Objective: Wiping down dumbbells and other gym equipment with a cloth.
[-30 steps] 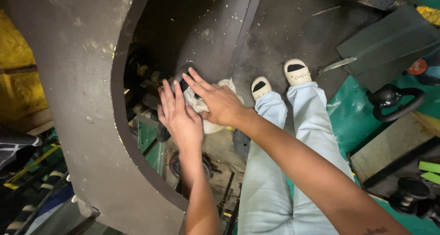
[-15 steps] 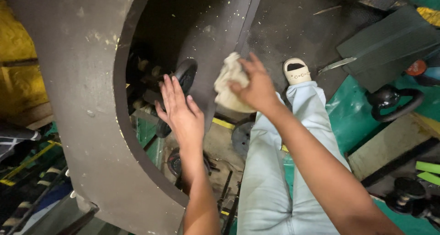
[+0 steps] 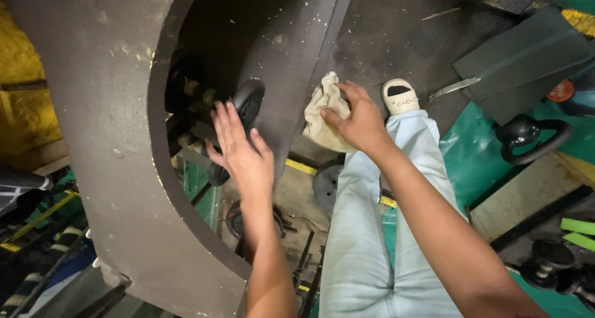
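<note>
The left hand (image 3: 245,154), fingers spread and released, rests against the dumbbell (image 3: 238,116). Right of the dumbbell, the right hand (image 3: 359,123) grasps a cloth (image 3: 322,110).

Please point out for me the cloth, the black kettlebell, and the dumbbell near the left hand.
cloth (image 3: 323,116), head view, on the crumpled middle of the beige fabric.
black kettlebell (image 3: 519,132), head view, on its round body.
dumbbell (image 3: 248,101), head view, on the dark end plate beside the left hand's fingertips.
</note>
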